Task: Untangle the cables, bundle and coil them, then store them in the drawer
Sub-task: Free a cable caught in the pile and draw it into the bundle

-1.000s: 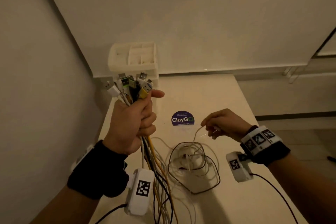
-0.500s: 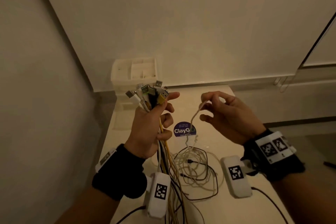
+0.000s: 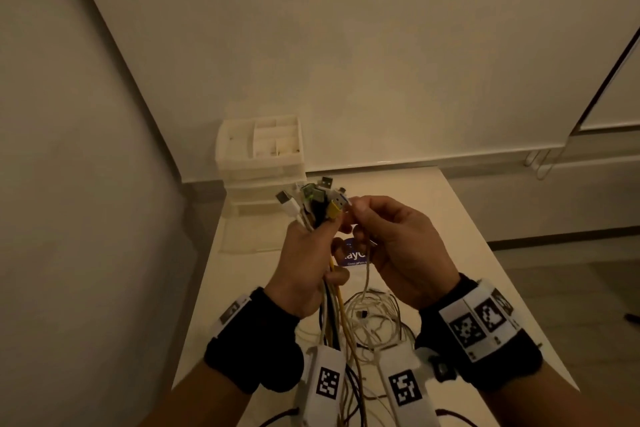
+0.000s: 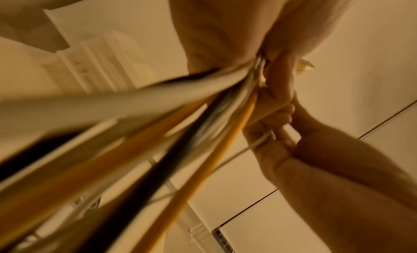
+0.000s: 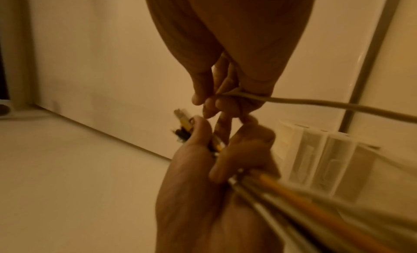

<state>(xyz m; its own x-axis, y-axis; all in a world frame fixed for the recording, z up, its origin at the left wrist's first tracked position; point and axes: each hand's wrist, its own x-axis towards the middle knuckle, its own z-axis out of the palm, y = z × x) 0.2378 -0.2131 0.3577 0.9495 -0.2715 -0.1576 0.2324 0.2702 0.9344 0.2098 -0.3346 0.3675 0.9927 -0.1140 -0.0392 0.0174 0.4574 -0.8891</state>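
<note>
Plugs (image 3: 313, 199) stand fanned above the left hand (image 3: 304, 267), whose fingers are curled tight round the gathered cables (image 3: 334, 305), seemingly so the ends stay level for bundling. The right hand (image 3: 398, 250) pinches one pale cable (image 3: 367, 274) narrowly between thumb and fingertips (image 5: 198, 98), just beside the plugs, its slack trailing to the loose tangle (image 3: 374, 319) on the table (image 3: 467, 253). The drawer unit (image 3: 259, 152) sits well behind.

Cables (image 3: 330, 302), yellow, black and white, hang bunched mid-frame, plugs (image 3: 313, 199) fanned upward; loose white cable (image 3: 372, 317) coiled below; white drawers (image 3: 259, 163) behind.
</note>
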